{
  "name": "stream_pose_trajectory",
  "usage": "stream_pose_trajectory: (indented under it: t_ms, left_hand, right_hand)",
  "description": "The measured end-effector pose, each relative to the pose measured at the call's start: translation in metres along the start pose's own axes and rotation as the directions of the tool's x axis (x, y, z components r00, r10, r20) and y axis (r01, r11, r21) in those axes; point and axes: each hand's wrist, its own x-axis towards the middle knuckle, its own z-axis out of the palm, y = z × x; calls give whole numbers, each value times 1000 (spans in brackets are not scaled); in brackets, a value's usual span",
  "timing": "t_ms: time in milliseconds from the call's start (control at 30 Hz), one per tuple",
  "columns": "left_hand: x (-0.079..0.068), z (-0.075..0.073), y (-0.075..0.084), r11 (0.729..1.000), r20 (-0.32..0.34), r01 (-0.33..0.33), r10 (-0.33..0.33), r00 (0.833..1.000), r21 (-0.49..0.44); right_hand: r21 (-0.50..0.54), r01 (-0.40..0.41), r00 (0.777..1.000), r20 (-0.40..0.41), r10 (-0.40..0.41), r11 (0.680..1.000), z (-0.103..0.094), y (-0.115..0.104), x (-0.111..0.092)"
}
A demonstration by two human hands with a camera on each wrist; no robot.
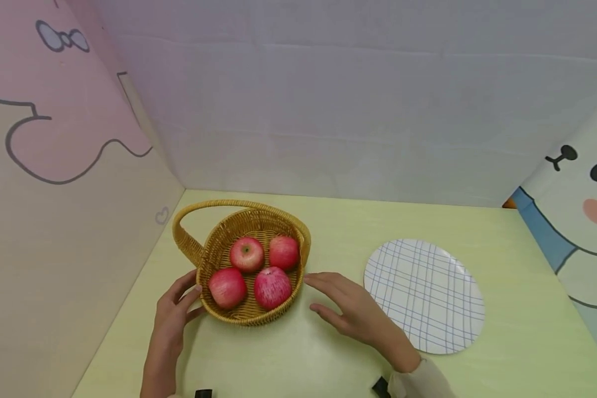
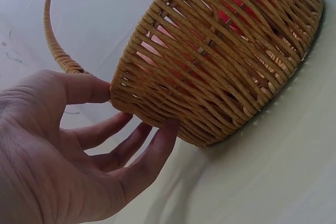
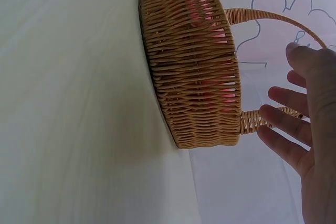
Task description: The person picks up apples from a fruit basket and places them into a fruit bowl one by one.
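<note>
A brown wicker basket (image 1: 251, 318) with an arched handle (image 1: 229, 203) stands on the table, holding several red apples (image 1: 272, 287). At its left side my left hand (image 1: 171, 309) touches the outer wall. In the left wrist view, the thumb and fingertips (image 2: 167, 129) of that hand rest against the woven wall (image 2: 210, 61), bent only a little. My right hand (image 1: 350, 307) is on the basket's right side, its fingers loosely spread and holding nothing. Its fingertips (image 3: 270, 114) come close to the rim and handle base; whether they touch, I cannot tell.
To the right lies a white oval plate (image 1: 423, 298) with blue crossing lines, beside my right forearm. A pale wall (image 1: 328, 110) rises behind the light yellow-green table (image 1: 278, 359), and printed side panels (image 1: 55, 249) stand left and right.
</note>
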Motion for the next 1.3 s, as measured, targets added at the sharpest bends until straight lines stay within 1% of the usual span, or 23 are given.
stream_pose_trajectory:
  t_ms: [167,367,533,667,733,933,1100,1200,1300]
  left_hand:
    - [1,0,2,1000,-4,9,-9,1000,6]
    - [1,0,1,1000,-16,26,-26,1000,18]
    - [1,0,2,1000,-7,12,-12,1000,8]
    - [1,0,1,1000,-2,10,-10,1000,1]
    - [1,0,1,1000,-1,20,-20,1000,1]
    - [0,-1,1,1000,2,25,-25,1000,-1]
    - [0,-1,0,1000,2,13,-13,1000,-9]
    - [0,0,0,1000,-3,5,-5,1000,-6]
    - [-1,0,0,1000,-8,7,-7,1000,-1]
  right_hand:
    - [5,25,1000,13,-25,1000,9,0,9]
    - [24,43,997,63,-44,999,21,0,19]
    - [37,45,996,73,-48,998,29,-1,28]
    - [39,36,996,84,-39,999,35,-3,36]
    - [36,28,995,92,-31,999,38,-4,40]
    - [-30,15,991,133,-11,999,47,-5,48]
    - [-54,0,986,167,9,999,54,-7,53]
    - [-51,-21,980,197,31,998,58,-8,58]
    - [-40,-27,975,217,35,999,61,-9,64]
